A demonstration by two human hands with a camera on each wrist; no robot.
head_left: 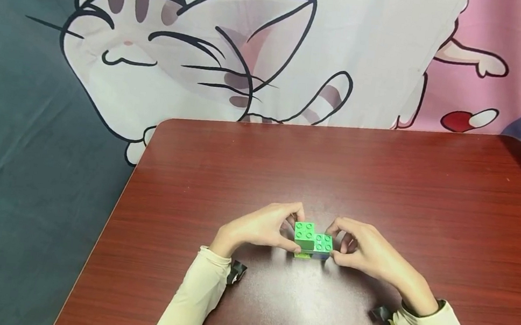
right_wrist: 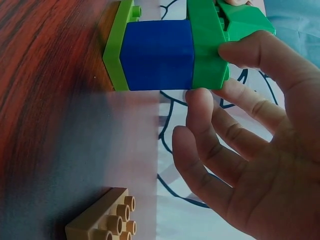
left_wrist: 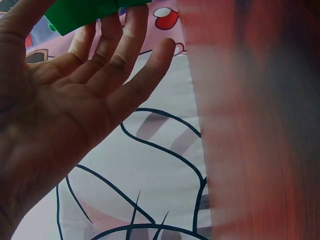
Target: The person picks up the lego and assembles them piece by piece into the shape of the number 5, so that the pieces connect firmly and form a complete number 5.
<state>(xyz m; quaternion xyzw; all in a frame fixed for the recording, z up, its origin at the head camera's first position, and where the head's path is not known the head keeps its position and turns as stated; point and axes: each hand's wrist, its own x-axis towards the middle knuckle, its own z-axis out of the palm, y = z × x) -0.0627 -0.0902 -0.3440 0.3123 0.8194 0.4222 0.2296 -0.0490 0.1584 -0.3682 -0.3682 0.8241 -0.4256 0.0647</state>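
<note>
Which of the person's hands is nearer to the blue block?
Right. The right hand grips the lower green brick directly on top of the blue block; the left hand is farther off, gripping the upper green brick.

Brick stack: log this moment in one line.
left hand: pinches upper green brick | right hand: pinches lower green brick | blue brick: under lower green brick | lime-green brick: under blue brick

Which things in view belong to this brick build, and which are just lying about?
In the job: upper green four-stud brick, lower green brick, blue brick, lime-green brick, stacked together; left hand and right hand, holding the stack.

Lying about: tan studded brick, apart from the stack and untouched, though perhaps a spare.
</note>
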